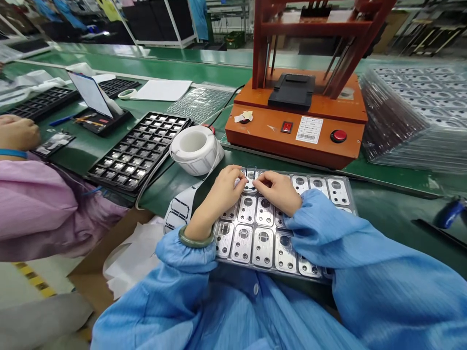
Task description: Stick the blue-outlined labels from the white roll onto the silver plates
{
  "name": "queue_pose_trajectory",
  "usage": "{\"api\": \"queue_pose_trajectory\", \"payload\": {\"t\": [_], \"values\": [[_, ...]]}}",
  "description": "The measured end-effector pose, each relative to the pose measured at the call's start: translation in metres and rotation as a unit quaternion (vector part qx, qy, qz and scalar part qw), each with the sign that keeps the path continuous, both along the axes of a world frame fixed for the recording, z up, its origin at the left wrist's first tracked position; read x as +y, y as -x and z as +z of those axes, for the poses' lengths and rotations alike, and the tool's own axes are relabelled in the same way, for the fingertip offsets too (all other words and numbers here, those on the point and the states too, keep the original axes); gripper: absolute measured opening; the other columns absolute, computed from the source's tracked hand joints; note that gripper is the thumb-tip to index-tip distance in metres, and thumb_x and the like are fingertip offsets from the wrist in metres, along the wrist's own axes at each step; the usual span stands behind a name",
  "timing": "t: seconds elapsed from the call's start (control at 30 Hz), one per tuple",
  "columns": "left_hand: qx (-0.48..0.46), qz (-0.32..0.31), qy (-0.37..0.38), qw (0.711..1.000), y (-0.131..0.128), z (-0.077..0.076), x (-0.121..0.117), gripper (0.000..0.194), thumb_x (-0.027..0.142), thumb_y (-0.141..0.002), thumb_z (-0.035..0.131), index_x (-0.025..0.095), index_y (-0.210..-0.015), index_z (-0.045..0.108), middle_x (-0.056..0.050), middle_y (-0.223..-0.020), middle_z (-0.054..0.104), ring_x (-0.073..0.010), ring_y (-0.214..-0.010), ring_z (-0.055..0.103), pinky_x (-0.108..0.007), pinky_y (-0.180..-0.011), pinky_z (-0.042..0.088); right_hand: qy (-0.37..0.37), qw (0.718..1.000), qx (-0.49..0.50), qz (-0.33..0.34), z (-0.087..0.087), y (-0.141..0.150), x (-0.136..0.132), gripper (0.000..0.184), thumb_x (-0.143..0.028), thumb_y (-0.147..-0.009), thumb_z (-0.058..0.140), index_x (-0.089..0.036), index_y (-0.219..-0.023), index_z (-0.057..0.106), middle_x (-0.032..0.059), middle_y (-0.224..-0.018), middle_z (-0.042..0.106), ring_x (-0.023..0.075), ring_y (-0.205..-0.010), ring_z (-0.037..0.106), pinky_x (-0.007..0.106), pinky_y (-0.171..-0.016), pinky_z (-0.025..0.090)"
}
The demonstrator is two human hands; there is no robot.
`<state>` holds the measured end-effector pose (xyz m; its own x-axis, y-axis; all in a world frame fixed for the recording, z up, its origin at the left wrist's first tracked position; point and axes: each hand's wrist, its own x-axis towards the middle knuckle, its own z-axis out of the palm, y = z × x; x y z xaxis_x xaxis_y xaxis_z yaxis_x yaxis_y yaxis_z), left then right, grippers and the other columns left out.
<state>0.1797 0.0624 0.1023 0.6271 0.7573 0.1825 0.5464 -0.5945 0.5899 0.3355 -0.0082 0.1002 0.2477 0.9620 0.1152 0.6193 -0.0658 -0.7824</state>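
In front of me lies a clear plastic tray [207, 260] filled with rows of silver metal plates [263, 247], each with round holes. Over a plate in its far row, my left hand [229, 187] and my right hand [278, 191] face each other, fingers pinched. Between their fingertips is a small, thin frame-shaped sticker [251, 170] with dark outlines, pinched from both sides. Whether it touches the plate is hard to tell. To the left, a white roll of stickers [197, 148] trails a strip [181, 206] bearing similar dark frames.
An orange press machine [266, 127] stands behind the tray. At right are stacked clear trays [404, 131] of metal parts. Leftward lie a black compartment tray [140, 150] and a propped tablet [91, 92]. A co-worker's hand [20, 133] and pink sleeve show at far left.
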Motion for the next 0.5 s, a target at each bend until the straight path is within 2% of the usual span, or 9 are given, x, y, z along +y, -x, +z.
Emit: {"api": "queue_pose_trajectory", "payload": {"t": [0.23, 0.5], "values": [[-0.003, -0.003, 0.015, 1.000, -0.0011, -0.0039, 0.0038, 0.008, 0.020, -0.086, 0.048, 0.021, -0.079, 0.051, -0.005, -0.094, 0.060, -0.0202, -0.093, 0.059, -0.036, -0.087, 0.046, 0.032, 0.999, -0.007, -0.005, -0.0014, 0.0015, 0.0034, 0.017, -0.026, -0.077, 0.057, -0.020, -0.062, 0.060, -0.0018, -0.066, 0.062, 0.0144, -0.064, 0.055, 0.026, -0.062, 0.037], [-0.011, -0.002, 0.030, 0.999, -0.0013, -0.0036, 0.0017, 0.012, 0.019, -0.085, 0.050, 0.020, -0.073, 0.051, -0.005, -0.098, 0.059, -0.0201, -0.102, 0.057, -0.036, -0.092, 0.045, 0.049, 0.999, -0.010, -0.001, -0.0006, 0.0016, 0.0034, 0.017, -0.028, -0.077, 0.057, -0.020, -0.062, 0.060, -0.0023, -0.063, 0.062, 0.0141, -0.062, 0.055, 0.026, -0.060, 0.036]]}}
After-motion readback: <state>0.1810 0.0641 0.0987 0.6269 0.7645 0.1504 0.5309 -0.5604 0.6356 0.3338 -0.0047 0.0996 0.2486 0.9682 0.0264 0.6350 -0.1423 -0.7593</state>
